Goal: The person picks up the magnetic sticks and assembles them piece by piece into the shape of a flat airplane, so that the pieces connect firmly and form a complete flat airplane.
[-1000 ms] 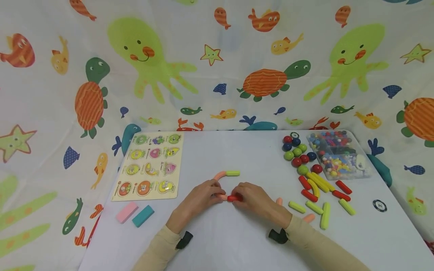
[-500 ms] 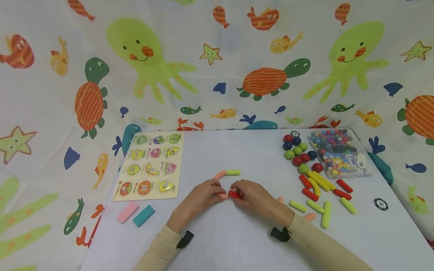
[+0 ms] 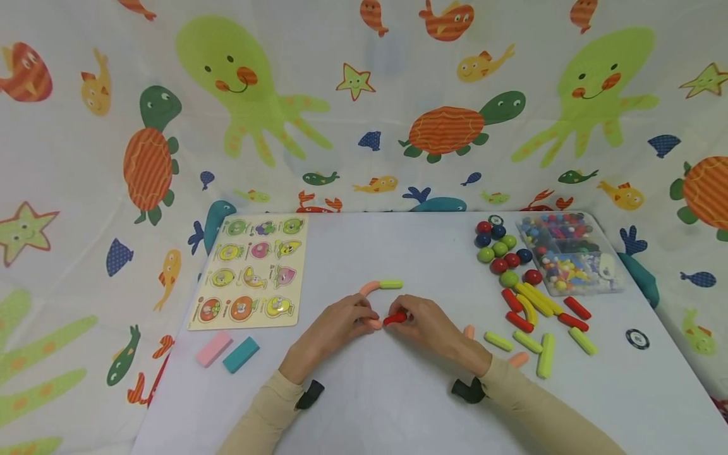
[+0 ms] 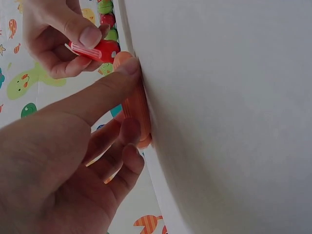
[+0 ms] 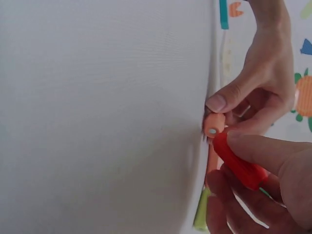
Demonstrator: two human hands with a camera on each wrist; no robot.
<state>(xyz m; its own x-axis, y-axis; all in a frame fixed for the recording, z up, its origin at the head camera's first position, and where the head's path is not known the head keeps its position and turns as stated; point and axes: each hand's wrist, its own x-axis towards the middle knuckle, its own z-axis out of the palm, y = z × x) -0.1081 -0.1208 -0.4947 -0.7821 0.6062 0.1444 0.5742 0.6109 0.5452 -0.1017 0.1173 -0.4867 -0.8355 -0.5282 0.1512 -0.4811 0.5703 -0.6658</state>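
Observation:
My left hand (image 3: 341, 321) pinches a salmon-orange toy rod (image 4: 137, 109) between thumb and fingers, low over the white table. In the right wrist view that rod's near end shows a small pale dot. Facing it, my right hand (image 3: 423, 322) pinches a short red ridged rod (image 5: 240, 163), tilted, its pale-dotted end close to the orange rod's end with a small gap in the head view. Just beyond my hands, a curved orange rod (image 3: 370, 288) lies end to end with a yellow-green rod (image 3: 390, 285).
Loose yellow-green rods (image 3: 545, 356), red rods (image 3: 577, 308) and yellow rods (image 3: 537, 299) lie at right, below several coloured balls (image 3: 499, 265). A clear bead box (image 3: 614, 278) stands behind. At left are a fruit puzzle board (image 3: 300, 278), a pink block (image 3: 214, 349) and a teal block (image 3: 241, 355).
The red rod's end has come away from the orange rod's end, and the red rod has turned to a tilt in my right hand. My left hand keeps its grip on the orange rod.

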